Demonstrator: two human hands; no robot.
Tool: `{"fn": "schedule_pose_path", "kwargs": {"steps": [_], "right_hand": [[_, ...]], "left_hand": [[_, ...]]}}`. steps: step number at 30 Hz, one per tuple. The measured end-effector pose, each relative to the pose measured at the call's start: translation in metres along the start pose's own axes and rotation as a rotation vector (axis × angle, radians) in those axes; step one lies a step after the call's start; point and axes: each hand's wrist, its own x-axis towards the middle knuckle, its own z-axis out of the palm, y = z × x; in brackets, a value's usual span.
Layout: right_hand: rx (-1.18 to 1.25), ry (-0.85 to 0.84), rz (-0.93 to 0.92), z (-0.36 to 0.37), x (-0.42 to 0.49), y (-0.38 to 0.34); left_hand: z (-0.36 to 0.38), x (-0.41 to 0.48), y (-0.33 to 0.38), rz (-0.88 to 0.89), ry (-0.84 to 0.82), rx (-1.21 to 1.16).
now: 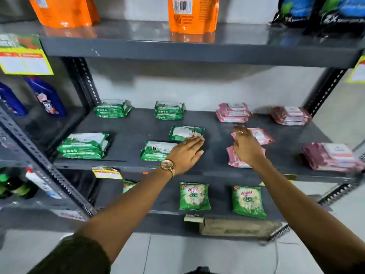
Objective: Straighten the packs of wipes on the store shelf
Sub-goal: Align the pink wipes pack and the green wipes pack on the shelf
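On the dark middle shelf (128, 133) lie green and pink packs of wipes. Neat green stacks sit at back left (112, 108), back centre (169, 110) and front left (84, 145). Two loose green packs lie askew: one (182, 132) behind, one (156, 150) in front. My left hand (186, 154) reaches flat over them, fingers apart, fingertips at the rear pack's edge. My right hand (245, 146) hovers over two loose pink packs, one (260, 135) behind, one (236, 158) in front, partly hiding both. Pink stacks sit at back (233, 112), back right (290, 115) and front right (333, 156).
Orange pouches (192, 14) and dark blue-green bags (324, 10) stand on the shelf above. Green detergent bags (194, 195) lie on the shelf below. Blue bottles (47, 97) fill the left rack. Yellow price tags (23, 60) hang off shelf edges. Perforated uprights (83, 80) frame the bay.
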Motion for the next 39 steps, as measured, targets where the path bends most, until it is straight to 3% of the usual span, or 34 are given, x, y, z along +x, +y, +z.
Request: {"fn": "schedule_pose_path", "kwargs": {"steps": [6, 12, 17, 24, 30, 39], "right_hand": [[-0.184, -0.237, 0.175, 0.004, 0.037, 0.035], [-0.377, -0.386, 0.095, 0.001, 0.067, 0.061], [-0.427, -0.390, 0.026, 0.015, 0.088, 0.085], [-0.384, -0.435, 0.100, 0.002, 0.105, 0.093], [-0.332, -0.385, 0.077, -0.046, 0.068, 0.039], [-0.389, -0.581, 0.077, -0.035, 0.022, 0.017]], "left_hand": [[0.052, -0.004, 0.006, -0.143, -0.233, -0.053], [0.070, -0.008, 0.005, -0.124, -0.168, 0.110], [0.073, -0.009, 0.004, -0.117, -0.142, 0.143], [0.074, -0.009, 0.005, -0.110, -0.092, 0.151], [0.073, -0.010, 0.007, -0.125, -0.076, 0.147], [0.070, -0.010, 0.009, -0.139, -0.060, 0.149]]}}
